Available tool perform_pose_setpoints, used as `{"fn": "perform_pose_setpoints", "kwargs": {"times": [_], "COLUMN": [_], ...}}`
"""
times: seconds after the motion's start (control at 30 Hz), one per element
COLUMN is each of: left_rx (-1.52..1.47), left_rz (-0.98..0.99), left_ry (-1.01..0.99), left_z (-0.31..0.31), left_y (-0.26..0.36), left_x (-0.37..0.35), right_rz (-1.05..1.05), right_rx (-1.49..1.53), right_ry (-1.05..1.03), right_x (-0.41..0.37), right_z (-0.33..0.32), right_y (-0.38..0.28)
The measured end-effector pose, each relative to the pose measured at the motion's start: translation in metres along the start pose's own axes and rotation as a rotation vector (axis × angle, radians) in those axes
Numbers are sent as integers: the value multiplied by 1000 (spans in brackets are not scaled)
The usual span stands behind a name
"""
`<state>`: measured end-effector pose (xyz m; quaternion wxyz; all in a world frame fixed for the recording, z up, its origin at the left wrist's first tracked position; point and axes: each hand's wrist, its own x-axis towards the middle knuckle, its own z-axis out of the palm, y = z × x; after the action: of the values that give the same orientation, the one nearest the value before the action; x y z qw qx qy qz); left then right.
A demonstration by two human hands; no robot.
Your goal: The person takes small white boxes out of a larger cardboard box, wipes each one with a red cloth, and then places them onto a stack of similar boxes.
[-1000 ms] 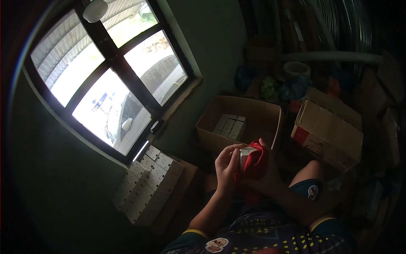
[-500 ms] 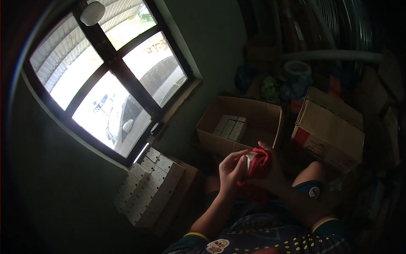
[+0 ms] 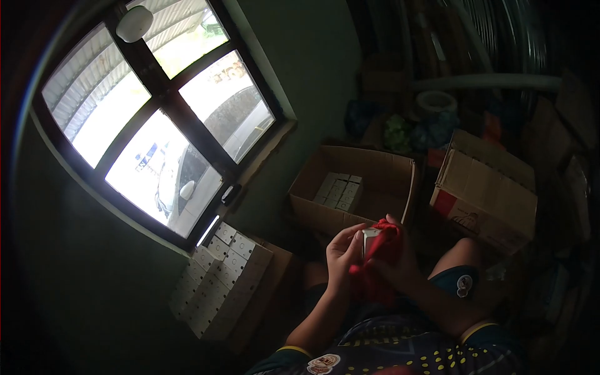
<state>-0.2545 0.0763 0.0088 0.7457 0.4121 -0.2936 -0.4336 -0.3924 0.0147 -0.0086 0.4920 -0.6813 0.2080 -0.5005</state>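
Note:
Between both hands, above my lap, is a small white box (image 3: 370, 235). My left hand (image 3: 341, 257) grips it from the left, thumb and fingers closed against its side. A red cloth (image 3: 386, 249) covers its right side and hangs down below. My right hand (image 3: 407, 267), in deep shadow, is wrapped round the cloth from the right. Just beyond my hands stands an open cardboard box (image 3: 312, 209). Inside it, several similar white boxes (image 3: 339, 190) sit in a block toward the left.
To the left, many white boxes (image 3: 219, 272) are stacked on a cardboard carton (image 3: 265, 294) below the window (image 3: 165, 94). At right stands a closed brown carton (image 3: 484, 190). Behind it lie plastic bags (image 3: 399, 132) and a tape roll (image 3: 436, 101) in dim light.
Both hands have sunk slightly, and the white box shows a little more of its top. The right fingers have shifted a little on the red cloth.

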Motion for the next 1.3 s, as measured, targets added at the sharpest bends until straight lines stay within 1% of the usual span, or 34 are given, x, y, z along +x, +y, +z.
{"fn": "perform_pose_setpoints", "kwargs": {"times": [0.07,0.17,0.2,0.27,0.3,0.4,0.5,0.53,0.6,0.63,0.67,0.73,0.77,0.87,0.9,0.93,0.97,1.0,1.07,1.1,1.13,1.23,1.3], "left_rx": [68,138,140,281,316,107,80,62,271,374,552,598,558,470,559,527,606,683,692,736,751,740,690], "left_rz": [48,114,146,249,295,110,102,88,264,308,436,527,607,536,637,537,483,431,732,756,758,726,756], "left_ry": [-13,-19,-69,-32,-56,-24,-16,-14,4,10,20,-13,28,72,128,143,80,20,-49,-62,-107,-116,-140], "left_z": [0,11,11,23,27,28,25,27,26,30,34,46,51,48,52,55,55,55,52,54,53,52,47], "left_y": [-3,-9,-15,-16,-8,3,5,5,-13,-21,-30,-36,-41,-36,-26,-19,-15,-12,-32,-36,-35,-42,-42], "left_x": [-2,-11,-15,-20,-23,-19,-10,-9,-12,-22,-25,-25,-21,-16,-9,-10,-12,-12,-6,-7,-11,-18,-18], "right_rz": [-8,141,222,384,433,-13,-166,-139,-88,5,104,136,57,-27,-128,-226,60,75,111,49,45,11,-15], "right_rx": [-59,236,339,547,652,277,-40,11,119,326,534,692,640,220,-155,-529,316,403,581,851,855,864,858], "right_ry": [-14,-43,10,123,132,113,195,169,117,164,210,251,243,379,384,376,311,286,228,393,337,190,98], "right_x": [4,19,23,25,19,7,-3,-2,7,17,34,37,36,38,29,15,-12,-6,8,22,25,33,33], "right_z": [0,-10,-12,-15,-12,-1,8,4,-3,-9,-16,-21,-22,-11,-3,5,-4,-5,-9,-6,-7,-24,-37], "right_y": [-17,0,2,7,17,15,1,5,12,12,5,-3,-6,12,14,22,107,84,32,19,18,20,22]}}
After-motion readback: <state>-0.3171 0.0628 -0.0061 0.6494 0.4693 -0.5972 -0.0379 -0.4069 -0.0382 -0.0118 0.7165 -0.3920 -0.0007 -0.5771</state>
